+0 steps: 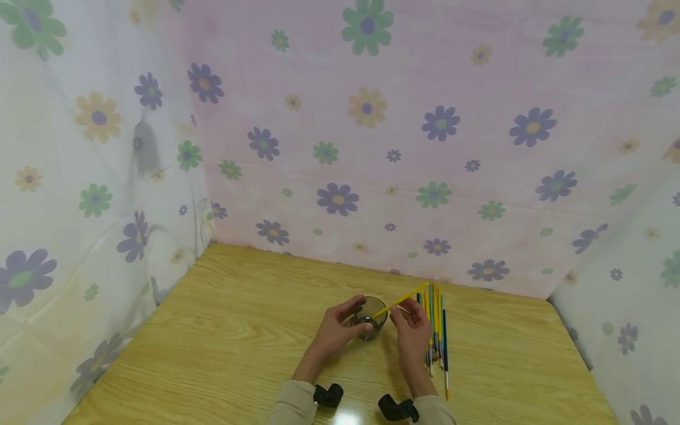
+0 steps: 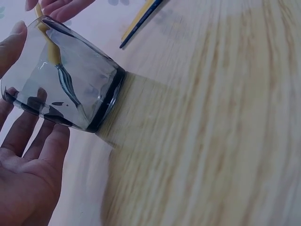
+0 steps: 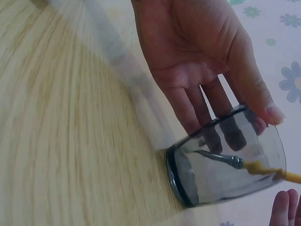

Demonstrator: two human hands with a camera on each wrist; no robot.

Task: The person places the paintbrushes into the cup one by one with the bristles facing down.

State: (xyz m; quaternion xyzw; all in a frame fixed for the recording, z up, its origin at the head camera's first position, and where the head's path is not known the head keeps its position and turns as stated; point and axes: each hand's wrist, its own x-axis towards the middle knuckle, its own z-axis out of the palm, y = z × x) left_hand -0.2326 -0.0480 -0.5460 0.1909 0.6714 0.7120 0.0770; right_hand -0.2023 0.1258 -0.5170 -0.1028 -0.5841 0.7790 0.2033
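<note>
A clear, grey-tinted glass (image 1: pixel 366 304) is held by my left hand (image 1: pixel 336 329), with the thumb on its near side and the fingers round the far side. My right hand (image 1: pixel 413 332) pinches a yellow-handled paintbrush (image 1: pixel 408 296) by the handle, just outside the rim. Bristles down, the paintbrush slants into the glass; in the left wrist view its tip (image 2: pixel 81 109) is close to the dark base. The right wrist view shows the silver ferrule (image 3: pixel 230 161) through the glass wall.
Several more paintbrushes (image 1: pixel 437 321), with yellow, teal and dark blue handles, lie side by side on the wood-grain table (image 1: pixel 223 330), right of my right hand. Flower-patterned cloth (image 1: pixel 393 177) hangs behind the table and along both sides.
</note>
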